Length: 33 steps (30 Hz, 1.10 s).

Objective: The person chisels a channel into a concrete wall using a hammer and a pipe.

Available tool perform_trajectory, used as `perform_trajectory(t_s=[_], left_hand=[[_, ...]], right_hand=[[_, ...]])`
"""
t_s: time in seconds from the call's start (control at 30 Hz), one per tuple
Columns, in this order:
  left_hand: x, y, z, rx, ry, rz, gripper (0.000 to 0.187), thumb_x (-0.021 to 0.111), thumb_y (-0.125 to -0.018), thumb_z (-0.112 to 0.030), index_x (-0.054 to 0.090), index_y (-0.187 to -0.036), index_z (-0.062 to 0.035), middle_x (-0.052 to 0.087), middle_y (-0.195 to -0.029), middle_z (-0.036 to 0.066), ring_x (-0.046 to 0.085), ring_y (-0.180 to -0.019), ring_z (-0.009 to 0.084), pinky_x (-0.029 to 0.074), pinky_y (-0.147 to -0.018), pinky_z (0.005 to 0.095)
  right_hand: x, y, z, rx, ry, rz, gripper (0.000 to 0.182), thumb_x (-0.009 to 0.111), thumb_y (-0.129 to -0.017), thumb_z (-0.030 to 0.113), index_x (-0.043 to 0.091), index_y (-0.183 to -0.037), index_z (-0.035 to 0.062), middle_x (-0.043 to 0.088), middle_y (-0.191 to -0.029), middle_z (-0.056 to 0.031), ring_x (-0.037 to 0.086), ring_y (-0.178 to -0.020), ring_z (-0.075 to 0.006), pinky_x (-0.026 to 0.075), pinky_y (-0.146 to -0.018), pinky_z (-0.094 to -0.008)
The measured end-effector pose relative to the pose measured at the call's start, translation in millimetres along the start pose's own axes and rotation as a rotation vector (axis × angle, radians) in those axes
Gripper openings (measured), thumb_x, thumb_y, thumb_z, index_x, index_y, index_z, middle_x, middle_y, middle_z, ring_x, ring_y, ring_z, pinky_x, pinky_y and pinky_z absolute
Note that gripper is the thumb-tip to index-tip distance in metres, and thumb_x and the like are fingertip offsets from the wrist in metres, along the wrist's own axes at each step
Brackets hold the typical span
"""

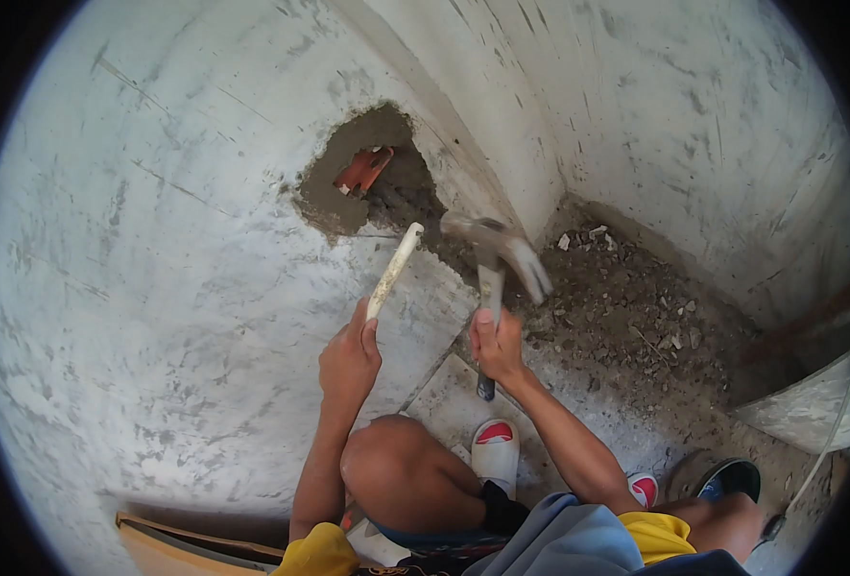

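My left hand [351,357] is closed around the lower end of a dirty white pipe [395,271], which slants up and to the right. The pipe's top end appears beside the lower edge of a rough hole [407,187] in the wall. Inside that hole sits an orange box [364,171], tilted, with grey mortar around it. A claw hammer [491,278] is gripped at the handle by my right hand [498,346]. Its head is blurred, close to the right of the pipe's top and apart from it.
Rubble and dirt [626,298] lie along the corner where the walls meet the floor. A pale panel [809,403] and a thin cable [828,442] are at the right. A wooden-edged object [190,547] leans at the lower left. My feet and knees are close below.
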State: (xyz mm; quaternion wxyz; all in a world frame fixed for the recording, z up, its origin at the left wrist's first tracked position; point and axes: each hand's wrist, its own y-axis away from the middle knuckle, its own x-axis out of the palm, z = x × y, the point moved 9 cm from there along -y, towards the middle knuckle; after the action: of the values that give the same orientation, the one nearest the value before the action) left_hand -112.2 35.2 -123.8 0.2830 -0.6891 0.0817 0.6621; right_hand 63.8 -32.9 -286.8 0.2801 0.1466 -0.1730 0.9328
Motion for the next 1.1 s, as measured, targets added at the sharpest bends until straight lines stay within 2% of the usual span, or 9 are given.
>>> perform_trajectory(t_s=[0.17,0.33,0.67,0.77,0.83,0.97,1.0,1.07,1.1], left_hand=[[3,0,3,-0.021,-0.014,0.019,0.039,0.052,-0.100,-0.028,0.055,-0.138,-0.0196,0.069,-0.081,0.014,0.067,-0.071,0.0355,0.050,-0.061,0.0474],[14,-1,6,0.034,-0.027,-0.007,0.040,0.051,-0.100,-0.026,0.054,-0.139,-0.0202,0.068,-0.080,0.017,0.065,-0.072,0.0389,0.049,-0.062,0.0494],[9,4,2,0.036,0.236,0.099,0.040,0.050,-0.101,-0.026,0.054,-0.139,-0.0168,0.068,-0.086,0.021,0.065,-0.077,0.0421,0.050,-0.068,0.0498],[0,10,-8,0.094,0.346,0.152,0.038,0.051,-0.100,-0.025,0.056,-0.136,-0.0145,0.067,-0.089,0.024,0.064,-0.080,0.0437,0.050,-0.071,0.0492],[-7,13,-14,0.125,0.417,0.197,0.036,0.052,-0.099,-0.025,0.060,-0.132,-0.0112,0.067,-0.090,0.024,0.064,-0.081,0.0437,0.051,-0.071,0.0464],[-15,15,-30,0.202,0.551,0.252,0.035,0.052,-0.099,-0.024,0.062,-0.126,-0.0046,0.064,-0.080,0.019,0.063,-0.068,0.0364,0.051,-0.067,0.0404],[-9,14,-29,0.188,0.661,0.240,0.037,0.054,-0.099,-0.026,0.062,-0.124,0.0008,0.054,-0.065,0.007,0.050,-0.058,0.0150,0.043,-0.057,0.0307],[16,10,-16,0.278,0.783,0.225,0.041,0.055,-0.100,-0.028,0.058,-0.129,0.0017,0.049,-0.062,0.000,0.045,-0.053,0.0101,0.038,-0.050,0.0272],[21,18,-10,-0.078,0.748,0.428,0.043,0.049,-0.101,-0.027,0.056,-0.137,-0.0034,0.062,-0.101,0.013,0.054,-0.086,0.0191,0.046,-0.076,0.0335]], right_hand=[[6,11,24,-0.291,-0.456,-0.127,0.056,0.047,-0.101,0.048,0.053,-0.080,-0.0027,0.053,-0.060,-0.0152,0.055,-0.054,-0.0287,0.044,-0.057,-0.0420],[0,-8,-30,0.153,0.203,0.015,0.060,0.045,-0.101,0.053,0.053,-0.079,-0.0023,0.052,-0.058,-0.0090,0.055,-0.055,-0.0196,0.044,-0.053,-0.0396],[-14,-13,27,-0.163,-0.061,-0.136,0.062,0.046,-0.100,0.055,0.049,-0.065,0.0046,0.049,-0.054,-0.0006,0.051,-0.044,-0.0106,0.038,-0.041,-0.0266],[-9,-16,18,-0.082,0.046,-0.045,0.056,0.053,-0.098,0.051,0.056,-0.086,-0.0032,0.054,-0.062,-0.0087,0.056,-0.057,-0.0181,0.045,-0.054,-0.0352],[-13,-16,43,-0.190,0.029,-0.114,0.060,0.048,-0.099,0.054,0.049,-0.062,0.0060,0.049,-0.053,-0.0006,0.050,-0.044,-0.0109,0.039,-0.042,-0.0273],[-26,-14,52,-0.163,0.166,-0.171,0.058,0.052,-0.097,0.054,0.055,-0.065,0.0055,0.054,-0.053,-0.0038,0.052,-0.046,-0.0137,0.043,-0.045,-0.0332],[-30,-13,60,-0.181,0.225,-0.169,0.051,0.054,-0.096,0.049,0.058,-0.072,0.0037,0.055,-0.057,-0.0079,0.057,-0.052,-0.0204,0.045,-0.050,-0.0371],[-39,-11,79,-0.325,0.338,-0.228,0.042,0.059,-0.093,0.040,0.064,-0.097,-0.0009,0.065,-0.080,-0.0195,0.063,-0.074,-0.0371,0.051,-0.072,-0.0445],[-42,-9,88,-0.358,0.340,-0.225,0.045,0.061,-0.093,0.040,0.062,-0.108,-0.0025,0.067,-0.091,-0.0228,0.065,-0.084,-0.0384,0.050,-0.079,-0.0455]])
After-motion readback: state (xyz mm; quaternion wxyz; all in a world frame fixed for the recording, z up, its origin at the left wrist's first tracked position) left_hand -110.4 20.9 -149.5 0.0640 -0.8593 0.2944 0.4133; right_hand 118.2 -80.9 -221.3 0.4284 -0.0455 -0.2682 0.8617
